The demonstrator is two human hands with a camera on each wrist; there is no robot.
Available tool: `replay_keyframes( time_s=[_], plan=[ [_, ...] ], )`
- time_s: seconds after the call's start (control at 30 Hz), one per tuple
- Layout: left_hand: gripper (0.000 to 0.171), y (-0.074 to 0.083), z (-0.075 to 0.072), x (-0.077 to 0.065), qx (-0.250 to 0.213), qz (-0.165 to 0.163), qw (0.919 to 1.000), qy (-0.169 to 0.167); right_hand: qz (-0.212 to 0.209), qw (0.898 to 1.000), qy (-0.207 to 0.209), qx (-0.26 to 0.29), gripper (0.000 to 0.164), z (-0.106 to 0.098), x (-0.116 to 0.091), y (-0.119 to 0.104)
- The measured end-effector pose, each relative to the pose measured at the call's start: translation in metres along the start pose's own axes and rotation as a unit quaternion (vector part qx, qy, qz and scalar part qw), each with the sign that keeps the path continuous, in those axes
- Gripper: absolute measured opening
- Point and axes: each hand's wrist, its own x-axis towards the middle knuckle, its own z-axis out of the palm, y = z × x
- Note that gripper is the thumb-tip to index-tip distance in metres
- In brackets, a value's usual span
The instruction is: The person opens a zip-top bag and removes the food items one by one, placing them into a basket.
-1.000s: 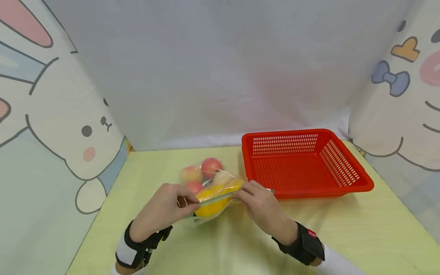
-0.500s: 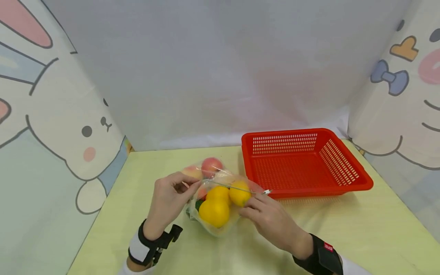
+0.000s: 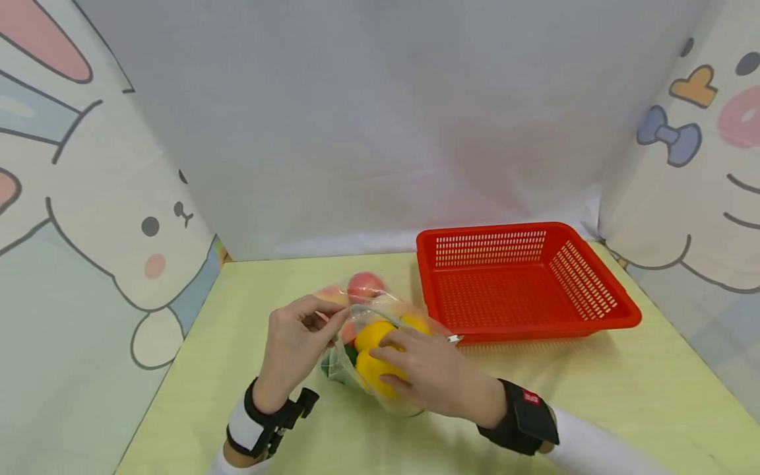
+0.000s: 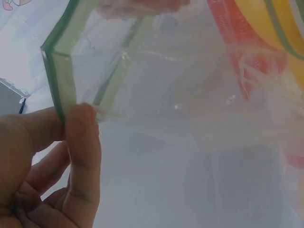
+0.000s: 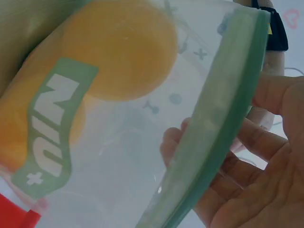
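Note:
A clear zip bag (image 3: 392, 402) with a green-edged mouth lies on the table, holding several round fruits. Its mouth faces the person. Yellow fruits (image 3: 375, 369) sit near the opening, with a red fruit (image 3: 365, 286) toward the far end and something dark green at the left side. My left hand (image 3: 297, 343) pinches the left corner of the bag's mouth between thumb and fingertip. My right hand (image 3: 439, 373) reaches over the opening with spread fingers, its fingertips at the yellow fruits. In the right wrist view, fingertips (image 5: 172, 142) show through the plastic; their contact with the fruit is hidden.
A red plastic basket (image 3: 528, 330) with slotted sides stands right of the bag, close to it. The pale green table (image 3: 285, 429) ends at a grey-white backdrop (image 3: 380, 132), with cartoon-printed panels on both sides.
The bag's mouth has been raised and spread, showing more yellow fruit. My right hand has left the mouth's edge and moved left over the fruits. My left hand keeps its pinch, now slightly higher.

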Motion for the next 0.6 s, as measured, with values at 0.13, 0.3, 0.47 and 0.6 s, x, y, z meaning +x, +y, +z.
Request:
replay_keyframes(
  time_s=[0.13,0.3,0.47,0.6],
  plan=[
    [0.006,0.000,0.000,0.000,0.003,-0.003,1.0000,0.007,0.002,0.997,-0.070,-0.036,0.054,0.010,0.017,-0.002],
    [0.006,-0.001,0.000,0.000,-0.002,-0.002,1.0000,0.003,0.031,0.984,-0.174,-0.032,0.063,0.027,0.031,-0.005],
    [0.006,-0.001,0.000,0.001,0.009,0.005,0.9999,0.010,0.020,0.983,-0.183,-0.010,0.063,0.048,0.041,-0.001],
    [0.006,-0.003,-0.001,0.002,0.017,0.007,0.9996,0.020,-0.013,0.990,-0.135,-0.027,0.058,0.057,0.043,0.004]
  ],
)
